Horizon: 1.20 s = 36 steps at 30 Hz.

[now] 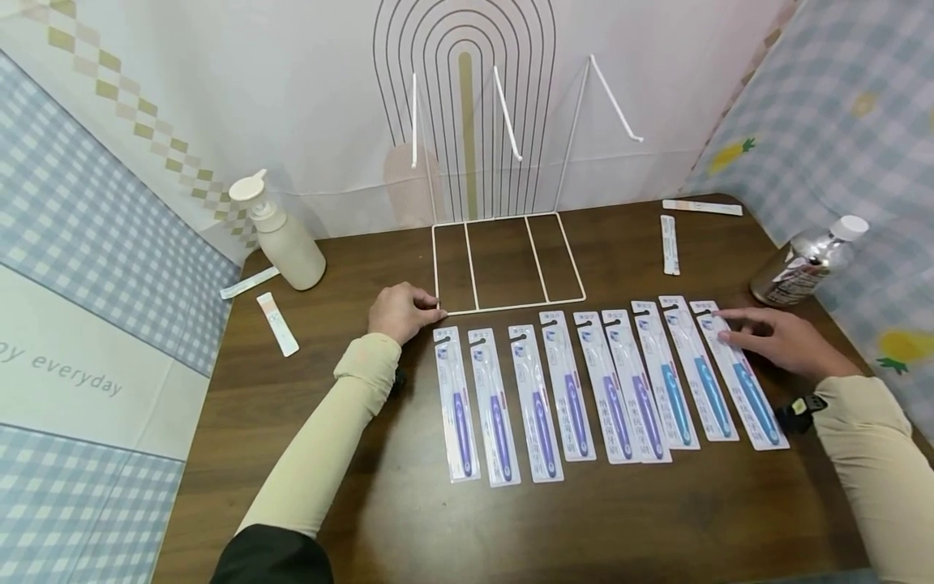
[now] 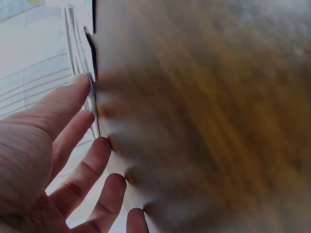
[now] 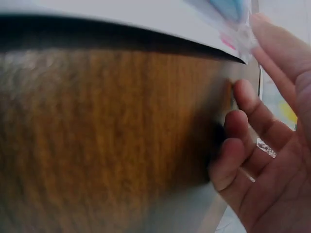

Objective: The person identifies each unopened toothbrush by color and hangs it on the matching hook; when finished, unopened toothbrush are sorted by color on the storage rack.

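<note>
The hands are well apart: the left hand, fingers spread, touches the near-left corner of the wire rack, while the right hand touches the top of the rightmost toothbrush pack on the tabletop, though I cannot tell whether it pinches it. A sideways push could shove that pack into its neighbours, uneven left-hand pressure could skew the rack, and a careless backward swing could topple the bottle.
</note>
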Available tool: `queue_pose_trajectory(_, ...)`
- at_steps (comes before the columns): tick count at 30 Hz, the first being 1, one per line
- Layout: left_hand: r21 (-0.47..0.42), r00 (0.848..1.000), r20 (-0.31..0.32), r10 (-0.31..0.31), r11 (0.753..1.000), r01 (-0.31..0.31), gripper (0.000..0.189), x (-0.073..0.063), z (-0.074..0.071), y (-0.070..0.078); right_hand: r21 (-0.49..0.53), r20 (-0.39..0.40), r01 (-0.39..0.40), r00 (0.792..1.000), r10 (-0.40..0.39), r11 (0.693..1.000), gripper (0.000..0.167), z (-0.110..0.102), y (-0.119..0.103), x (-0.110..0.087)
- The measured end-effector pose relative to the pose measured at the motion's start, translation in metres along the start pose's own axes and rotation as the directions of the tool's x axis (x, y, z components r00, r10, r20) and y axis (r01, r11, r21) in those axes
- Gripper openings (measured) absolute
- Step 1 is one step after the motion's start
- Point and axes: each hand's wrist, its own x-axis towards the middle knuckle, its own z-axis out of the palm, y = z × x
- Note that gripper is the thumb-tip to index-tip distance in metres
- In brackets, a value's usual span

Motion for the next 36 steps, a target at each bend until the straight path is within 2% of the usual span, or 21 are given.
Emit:
queue_pose_trajectory(3, 0.018, 1.000, 0.006, -0.012, 1.000, 0.012, 0.024, 0.000, 0.000, 0.002, 0.025, -0.039, 0.013, 0.999, -0.012, 1.000, 0.049, 0.001, 0.000, -0.001)
queue_pose_trajectory(6, 0.033, 1.000, 0.013, -0.023, 0.999, 0.023, 0.023, 0.000, 0.000, 0.004, 0.102, -0.078, -0.005, 0.997, 0.013, 0.995, 0.048, 0.001, -0.003, -0.003)
queue_pose_trajectory(9, 0.045, 1.000, 0.014, -0.027, 0.999, 0.026, 0.023, 0.000, 0.000, 0.004, 0.192, -0.149, 0.019, 0.989, 0.010, 0.981, 0.046, -0.005, -0.012, -0.003)
queue_pose_trajectory(11, 0.050, 1.000, 0.015, -0.027, 0.998, 0.026, 0.022, 0.000, 0.001, 0.005, 0.226, -0.224, 0.086, 0.974, -0.034, 0.970, 0.043, -0.013, -0.025, -0.003)
queue_pose_trajectory(13, 0.054, 0.999, 0.017, -0.027, 0.998, 0.026, 0.022, 0.000, 0.001, 0.005, 0.225, -0.316, 0.174, 0.944, -0.098, 0.959, 0.043, -0.024, -0.044, -0.001)
queue_pose_trajectory(14, 0.055, 0.999, 0.018, -0.028, 0.998, 0.027, 0.022, 0.000, 0.001, 0.005, 0.204, -0.370, 0.222, 0.919, -0.135, 0.953, 0.043, -0.029, -0.057, 0.001)
queue_pose_trajectory(16, 0.056, 0.999, 0.017, -0.031, 0.998, 0.030, 0.022, 0.000, 0.001, 0.006, 0.135, -0.476, 0.329, 0.849, -0.230, 0.934, 0.046, -0.039, -0.087, 0.005)
queue_pose_trajectory(20, 0.059, 0.999, 0.014, -0.032, 0.998, 0.032, 0.020, -0.001, 0.001, 0.007, -0.012, -0.634, 0.481, 0.674, -0.378, 0.877, 0.053, -0.054, -0.152, 0.016)
queue_pose_trajectory(21, 0.060, 0.999, 0.013, -0.030, 0.998, 0.029, 0.020, -0.001, 0.001, 0.007, -0.031, -0.658, 0.509, 0.637, -0.401, 0.860, 0.055, -0.057, -0.167, 0.018)
queue_pose_trajectory(22, 0.063, 1.000, 0.014, -0.026, 0.998, 0.025, 0.020, -0.001, 0.001, 0.007, -0.041, -0.680, 0.529, 0.607, -0.412, 0.848, 0.056, -0.059, -0.181, 0.020)
queue_pose_trajectory(24, 0.064, 1.000, 0.017, -0.020, 0.998, 0.019, 0.020, 0.000, 0.001, 0.008, -0.047, -0.722, 0.544, 0.561, -0.405, 0.838, 0.058, -0.060, -0.206, 0.023)
queue_pose_trajectory(26, 0.063, 1.000, 0.020, -0.020, 0.998, 0.019, 0.020, 0.000, 0.002, 0.009, -0.040, -0.759, 0.543, 0.529, -0.379, 0.839, 0.056, -0.060, -0.225, 0.029)
queue_pose_trajectory(28, 0.063, 1.000, 0.019, -0.021, 0.998, 0.020, 0.020, 0.000, 0.002, 0.009, -0.020, -0.789, 0.526, 0.514, -0.337, 0.850, 0.052, -0.059, -0.239, 0.034)
queue_pose_trajectory(30, 0.064, 1.000, 0.015, -0.024, 0.998, 0.023, 0.021, -0.001, 0.002, 0.009, 0.009, -0.806, 0.514, 0.512, -0.298, 0.858, 0.049, -0.058, -0.250, 0.039)
queue_pose_trajectory(36, 0.069, 1.000, 0.006, -0.026, 0.997, 0.025, 0.020, -0.003, 0.002, 0.008, 0.154, -0.810, 0.489, 0.561, -0.173, 0.859, 0.042, -0.049, -0.269, 0.046)
